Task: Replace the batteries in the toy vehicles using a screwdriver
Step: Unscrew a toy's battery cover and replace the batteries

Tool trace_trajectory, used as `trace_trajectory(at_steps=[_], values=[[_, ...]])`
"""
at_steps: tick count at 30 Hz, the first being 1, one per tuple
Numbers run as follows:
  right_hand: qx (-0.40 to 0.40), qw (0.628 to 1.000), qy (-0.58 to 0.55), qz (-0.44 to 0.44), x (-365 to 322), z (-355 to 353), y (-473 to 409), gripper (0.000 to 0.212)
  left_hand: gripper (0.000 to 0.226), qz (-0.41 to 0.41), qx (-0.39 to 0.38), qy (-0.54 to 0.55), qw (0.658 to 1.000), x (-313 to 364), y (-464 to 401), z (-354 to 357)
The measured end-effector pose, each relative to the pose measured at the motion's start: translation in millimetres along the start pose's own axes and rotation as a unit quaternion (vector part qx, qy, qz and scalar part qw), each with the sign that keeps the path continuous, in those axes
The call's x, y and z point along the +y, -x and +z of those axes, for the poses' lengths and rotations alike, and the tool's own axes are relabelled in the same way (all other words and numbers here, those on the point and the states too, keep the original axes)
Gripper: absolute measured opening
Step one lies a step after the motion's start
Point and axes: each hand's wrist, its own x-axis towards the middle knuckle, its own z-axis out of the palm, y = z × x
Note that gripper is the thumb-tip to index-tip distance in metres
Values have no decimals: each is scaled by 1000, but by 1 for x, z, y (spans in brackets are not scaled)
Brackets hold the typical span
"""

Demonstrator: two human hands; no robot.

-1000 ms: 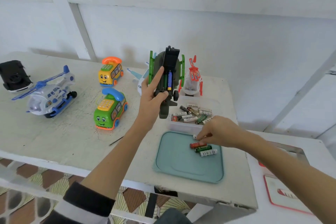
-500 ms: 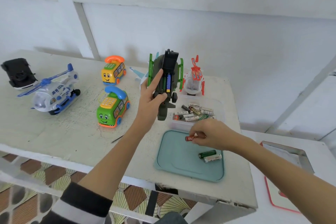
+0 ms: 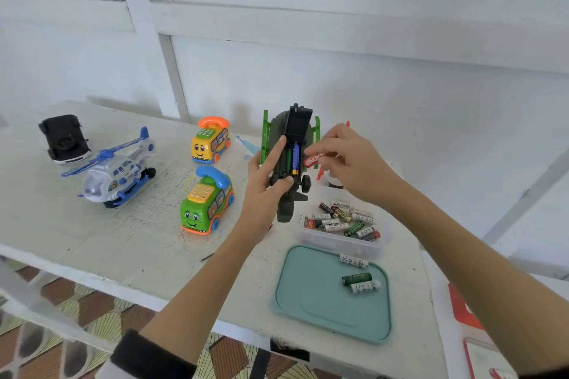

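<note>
A white table [image 3: 92, 240] fills the scene, its near edge running across the lower left and its right edge lying just beyond a teal tray [image 3: 311, 311]. On the far left a blue-and-white helicopter [image 3: 114, 172] and a black toy car [image 3: 63, 138] are seen; nearer the middle stand a yellow bus [image 3: 211, 143] and a green bus [image 3: 204, 209].

The dark green toy vehicle [image 3: 289, 163] is held upright above the table by the left hand [image 3: 264, 191], the fingers curled round its body and the thumb laid along the open battery compartment, where a blue battery [image 3: 295, 160] is already seated. A red battery [image 3: 314, 159] is pinched between thumb and fingertips of the right hand [image 3: 348, 163], just beside the compartment.

A clear box of batteries [image 3: 345, 221] sits below the hands, and three loose batteries [image 3: 360, 281] lie on the tray.

The red cell could be seated with its poles reversed, since its ends are hidden by the fingers; it could also slip from the light pinch and drop into the box, where it would be mixed with the others. The toy's hanging tail is close above the box rim and could be knocked against it if lowered. Open room is left between the green bus and the tray; the tray's near corner lies close to the table edge.
</note>
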Motion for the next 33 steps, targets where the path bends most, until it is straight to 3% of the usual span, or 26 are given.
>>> trace_trajectory(at_steps=[3, 7, 13, 24, 33], values=[[66, 997, -26, 16, -1, 11, -10, 16, 66, -4, -1, -7, 1000, -2, -1, 0], [130, 983, -111, 67, -1, 24, -15, 27, 67, 2, -4, 8, 1000, -1, 0, 3], [195, 970, -134, 62, -2, 38, -18, 24, 70, 10, -7, 16, 1000, 0, 1, 8], [208, 977, -25, -42, 14, 46, -21, 7, 72, 7, -3, 18, 1000, 3, 3, 11], [127, 991, 13, -49, 14, 37, -26, 7, 70, -1, -12, 29, 999, -2, 3, 10]])
